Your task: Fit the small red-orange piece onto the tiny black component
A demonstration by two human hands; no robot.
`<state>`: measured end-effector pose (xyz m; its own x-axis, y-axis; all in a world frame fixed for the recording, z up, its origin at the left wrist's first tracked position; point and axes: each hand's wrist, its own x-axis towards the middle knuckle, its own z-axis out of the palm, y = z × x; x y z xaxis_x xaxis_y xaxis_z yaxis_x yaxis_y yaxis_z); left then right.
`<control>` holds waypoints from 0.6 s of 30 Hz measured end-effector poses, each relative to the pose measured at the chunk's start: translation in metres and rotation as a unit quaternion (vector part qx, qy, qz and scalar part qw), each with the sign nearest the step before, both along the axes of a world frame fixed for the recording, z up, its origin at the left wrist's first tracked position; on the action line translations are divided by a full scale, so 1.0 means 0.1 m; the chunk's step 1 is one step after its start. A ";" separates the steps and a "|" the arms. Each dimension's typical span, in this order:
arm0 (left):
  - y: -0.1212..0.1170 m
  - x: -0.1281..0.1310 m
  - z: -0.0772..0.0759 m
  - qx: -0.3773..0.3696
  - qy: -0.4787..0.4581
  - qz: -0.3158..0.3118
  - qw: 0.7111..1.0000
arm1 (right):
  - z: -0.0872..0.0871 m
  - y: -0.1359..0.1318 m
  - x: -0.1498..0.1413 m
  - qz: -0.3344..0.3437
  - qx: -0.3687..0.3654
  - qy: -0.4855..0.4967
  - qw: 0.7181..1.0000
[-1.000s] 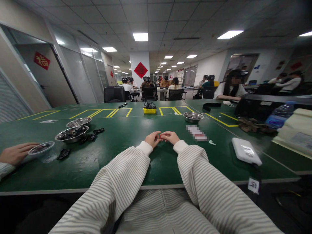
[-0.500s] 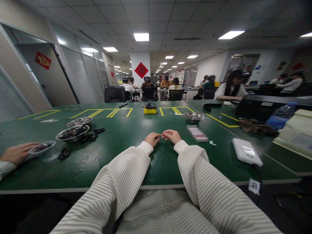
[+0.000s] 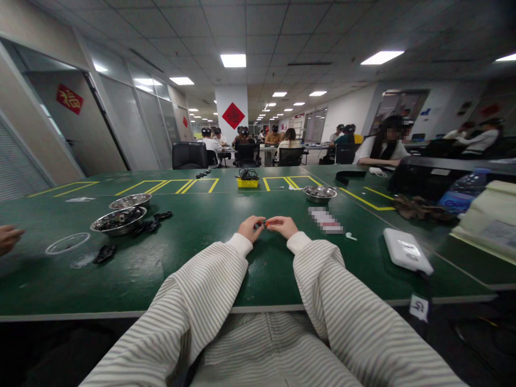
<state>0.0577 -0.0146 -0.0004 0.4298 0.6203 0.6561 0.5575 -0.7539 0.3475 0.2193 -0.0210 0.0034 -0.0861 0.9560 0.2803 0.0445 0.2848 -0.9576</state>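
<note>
Over the green table [image 3: 193, 269], my two hands meet with their fingertips almost touching. My left hand [image 3: 250, 229] is closed in a pinch on a small dark part [image 3: 263, 223], mostly covered by the fingers. Pinched by my right hand [image 3: 283, 227] is a small orange piece [image 3: 268, 222], right beside the dark part. Both are too small to tell their kind, and I cannot tell whether they are joined.
Metal bowls of dark parts [image 3: 121, 220] stand at left, near a clear plastic cup [image 3: 66, 244]. Another person's hand [image 3: 10, 238] is at the left edge. Rightward are a metal bowl [image 3: 320, 194], a white earbud [image 3: 350, 236], a white device [image 3: 407, 251] and a bottle [image 3: 465, 191].
The other person's hand has let go of the clear cup and drawn back left; the dark contents no longer show in it. More orange shows between my fingertips.
</note>
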 end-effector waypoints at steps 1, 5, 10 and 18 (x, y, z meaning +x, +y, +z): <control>0.00 0.00 0.00 0.001 -0.002 -0.001 1.000 | 0.00 0.00 0.00 0.000 0.002 -0.003 1.000; -0.01 0.00 0.01 0.006 -0.006 -0.004 1.000 | -0.01 0.00 0.01 0.002 0.005 -0.016 1.000; -0.04 0.00 0.04 0.021 -0.006 -0.004 1.000 | 0.00 -0.01 0.00 0.008 -0.002 -0.015 1.000; -0.06 0.00 0.04 0.042 -0.009 -0.019 0.999 | 0.00 0.00 0.00 0.021 -0.039 0.009 0.999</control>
<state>0.0574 -0.0208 0.0039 0.4397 0.5460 0.7131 0.5229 -0.8012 0.2910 0.2198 -0.0208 0.0033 -0.1222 0.9707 0.2067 0.0175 0.2103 -0.9775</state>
